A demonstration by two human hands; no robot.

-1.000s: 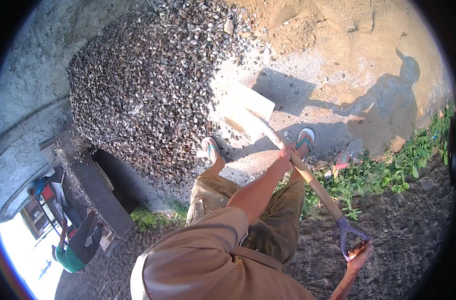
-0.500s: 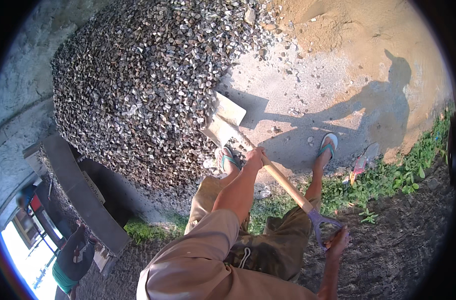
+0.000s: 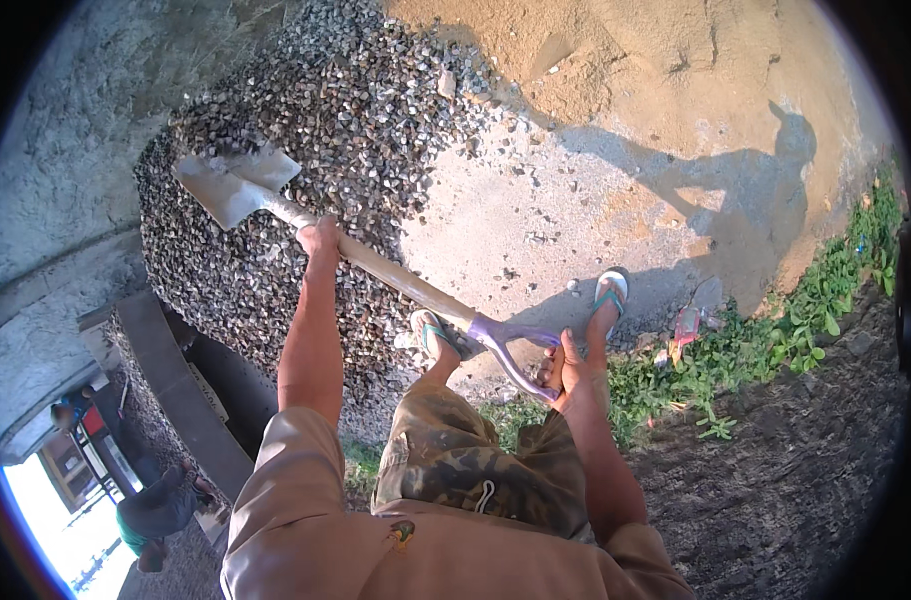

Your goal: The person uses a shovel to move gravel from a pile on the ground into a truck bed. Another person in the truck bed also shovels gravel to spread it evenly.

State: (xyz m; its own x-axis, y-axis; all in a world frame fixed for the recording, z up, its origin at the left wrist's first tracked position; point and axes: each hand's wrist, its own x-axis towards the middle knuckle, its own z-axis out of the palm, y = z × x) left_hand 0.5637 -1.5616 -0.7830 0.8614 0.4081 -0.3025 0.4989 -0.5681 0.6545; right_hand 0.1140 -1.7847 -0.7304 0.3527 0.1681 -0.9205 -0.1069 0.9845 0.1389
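Observation:
I hold a shovel [image 3: 395, 280] slantwise across my front with both hands. Its pale metal blade [image 3: 237, 190] is at the upper left, over the gravel pile [image 3: 305, 120]. Little, if any, gravel shows on the blade; I cannot tell how much. Low on the wooden shaft, close to the blade's socket, my left hand [image 3: 320, 236] is wrapped round it with the arm stretched out. At the other end, my right hand [image 3: 567, 372] grips the purple D-shaped handle beside my right thigh.
Tan sand [image 3: 655, 60] lies at the far right, past a gravel-strewn concrete slab [image 3: 495, 210]. Green weeds [image 3: 775, 340] edge the slab at right. A dark concrete trough-like block [image 3: 180, 370] stands at left, with a bent-over person [image 3: 160, 515] beyond it. My sandalled feet are apart.
The shovel has swung up and left, from the pile's near edge to over the gravel. My left arm has stretched out leftward, and my right hand has moved up and left with the handle.

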